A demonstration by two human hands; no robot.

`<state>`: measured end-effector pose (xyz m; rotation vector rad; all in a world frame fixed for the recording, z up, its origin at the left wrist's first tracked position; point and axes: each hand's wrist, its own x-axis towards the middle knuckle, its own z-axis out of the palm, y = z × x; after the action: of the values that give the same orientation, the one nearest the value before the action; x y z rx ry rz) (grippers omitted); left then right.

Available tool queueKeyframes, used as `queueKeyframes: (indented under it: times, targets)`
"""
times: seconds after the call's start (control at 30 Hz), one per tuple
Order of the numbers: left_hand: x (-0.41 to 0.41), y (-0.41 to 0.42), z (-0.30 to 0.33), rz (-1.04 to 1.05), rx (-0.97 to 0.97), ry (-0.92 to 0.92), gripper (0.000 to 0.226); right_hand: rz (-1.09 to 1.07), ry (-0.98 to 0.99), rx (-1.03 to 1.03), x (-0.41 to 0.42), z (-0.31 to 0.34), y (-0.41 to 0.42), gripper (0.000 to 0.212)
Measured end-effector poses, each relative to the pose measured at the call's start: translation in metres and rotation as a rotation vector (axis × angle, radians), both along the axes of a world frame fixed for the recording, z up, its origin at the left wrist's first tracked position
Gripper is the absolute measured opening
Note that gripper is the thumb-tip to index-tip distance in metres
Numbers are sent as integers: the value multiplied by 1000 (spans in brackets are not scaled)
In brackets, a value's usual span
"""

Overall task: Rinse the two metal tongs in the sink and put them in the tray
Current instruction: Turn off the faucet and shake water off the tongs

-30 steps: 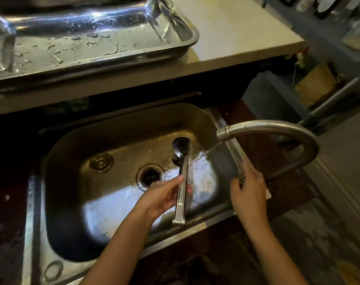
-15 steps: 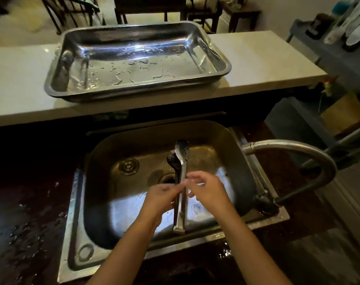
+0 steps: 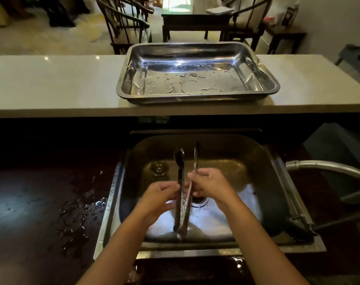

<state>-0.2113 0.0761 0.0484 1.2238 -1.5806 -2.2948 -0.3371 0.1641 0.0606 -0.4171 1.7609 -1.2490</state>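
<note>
Above the steel sink (image 3: 249, 161) I hold shiny metal tongs (image 3: 180, 161) with their spoon-shaped tips pointing away from me. Two metal arms meet at the near end and spread apart toward the far tips, the second arm (image 3: 196, 155) standing to the right. Whether this is one pair or two, I cannot tell. My left hand (image 3: 160, 194) grips the left arm at its middle. My right hand (image 3: 210, 186) pinches the right arm. The steel tray (image 3: 195, 95) sits on the pale counter beyond the sink, holding only water drops.
The curved faucet (image 3: 329, 167) reaches in from the right, with no stream visible. The sink drain (image 3: 200, 200) lies under my hands. A dark wet countertop (image 3: 51, 202) spreads to the left. The pale counter (image 3: 51, 83) runs across behind; chairs and a table stand beyond it.
My right hand left the faucet lever and joined my left hand on the tongs. The water stream stopped. The tong arms have spread apart, and the view has tilted up toward the tray.
</note>
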Motion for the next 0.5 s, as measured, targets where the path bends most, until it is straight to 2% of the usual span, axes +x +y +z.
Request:
queueKeyframes:
  times: [0.1, 0.2, 0.23, 0.3, 0.37, 0.5]
  targets:
    - [-1, -7, 2, 67, 28, 20, 19, 0, -41, 0, 8, 2, -6, 9]
    - [-4, -14, -1, 136, 98, -42, 13, -19, -80, 58, 12, -8, -8, 8]
    - [-3, -16, -5, 145, 142, -74, 14, -31, -127, 84, 15, -11, -7, 3]
    - [-2, -16, -14, 129, 234, -152, 10, -92, -295, 133, 19, -26, -6, 13]
    - [0, -13, -24, 120, 322, -206, 7, -144, -462, 186, 22, -38, -3, 12]
    - [-4, -13, -34, 112, 364, -228, 13, -222, -556, 203, 20, -48, 0, 12]
